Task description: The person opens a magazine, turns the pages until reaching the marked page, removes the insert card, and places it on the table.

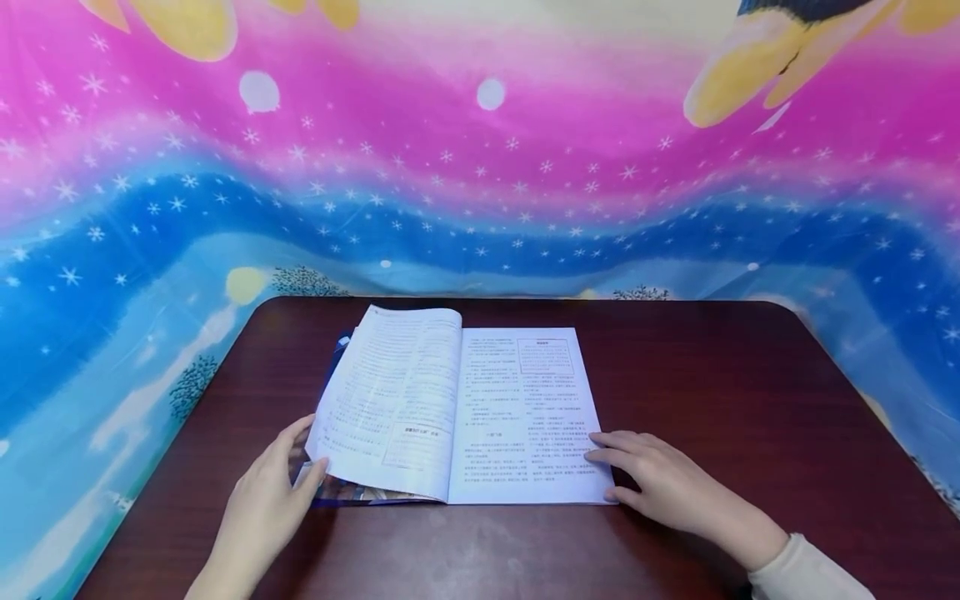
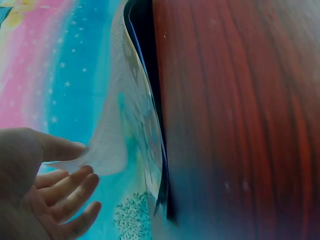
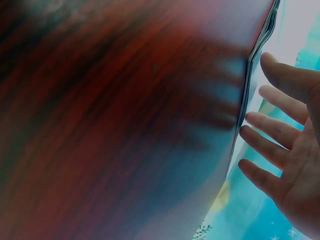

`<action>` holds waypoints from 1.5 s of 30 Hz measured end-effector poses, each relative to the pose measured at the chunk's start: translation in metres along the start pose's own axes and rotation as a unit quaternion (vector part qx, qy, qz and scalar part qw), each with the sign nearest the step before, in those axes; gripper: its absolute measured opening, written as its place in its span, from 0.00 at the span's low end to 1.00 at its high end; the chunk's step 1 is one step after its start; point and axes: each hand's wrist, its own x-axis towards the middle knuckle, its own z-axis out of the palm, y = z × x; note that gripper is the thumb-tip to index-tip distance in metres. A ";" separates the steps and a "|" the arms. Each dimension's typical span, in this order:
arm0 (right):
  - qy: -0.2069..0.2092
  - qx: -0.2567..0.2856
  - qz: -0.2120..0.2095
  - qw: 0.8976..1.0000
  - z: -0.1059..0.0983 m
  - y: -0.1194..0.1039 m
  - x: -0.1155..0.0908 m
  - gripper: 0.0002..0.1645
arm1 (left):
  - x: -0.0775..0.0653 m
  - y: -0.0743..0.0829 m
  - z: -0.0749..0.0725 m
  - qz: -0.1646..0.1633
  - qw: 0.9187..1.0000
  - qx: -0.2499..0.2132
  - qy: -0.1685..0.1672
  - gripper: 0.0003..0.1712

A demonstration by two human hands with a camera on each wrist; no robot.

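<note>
Presently the open book (image 1: pixel 525 400) lies on the table (image 1: pixel 712 383), nearer the left edge than the right, its top just short of the far edge. Key relation: the spine runs from near to far, roughly midway between the two hands; the open spread is longest from left to right. The raised page (image 1: pixel 390 392) bows up from this spine, and its outer near corner is at the left hand (image 1: pixel 270 475), the nearer of the two. Seen from that hand, the page extends to the right and toward the table's far edge. Below it, a dark, pictured sheet (image 1: pixel 375 494) shows at the book's near left corner.

Pose, left: reaches in from the near left, thumb on the printed side, fingers behind, lightly pinching the page. Firmness of pinch: cannot tell.

Pose, right: the right hand (image 1: pixel 660 483) comes in from the near right, a pale sleeve (image 1: pixel 802 571) at the wrist. Its fingers are spread and relaxed, tips at the outer edge of the flat right page (image 1: pixel 495 467); nothing is gripped.

Backdrop: a snowflake-printed cloth (image 1: pixel 487 150) beyond the far edge.
</note>
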 end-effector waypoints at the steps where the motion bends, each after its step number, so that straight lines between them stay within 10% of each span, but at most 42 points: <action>1: -0.001 0.003 0.002 1.000 0.001 0.000 0.000 0.28 | 0.000 -0.002 0.000 -0.001 1.000 0.005 -0.008 0.36; 14: -0.015 0.008 0.018 1.000 0.005 0.000 0.005 0.31 | 0.011 -0.028 0.008 0.006 0.990 0.068 -0.122 0.33; 33: -0.009 0.017 0.023 1.000 0.004 -0.001 0.003 0.30 | 0.018 -0.029 0.012 0.143 0.979 0.101 -0.105 0.25; 45: -0.010 0.014 0.025 1.000 0.004 -0.003 0.004 0.29 | 0.027 -0.033 0.012 0.165 0.975 0.065 -0.134 0.24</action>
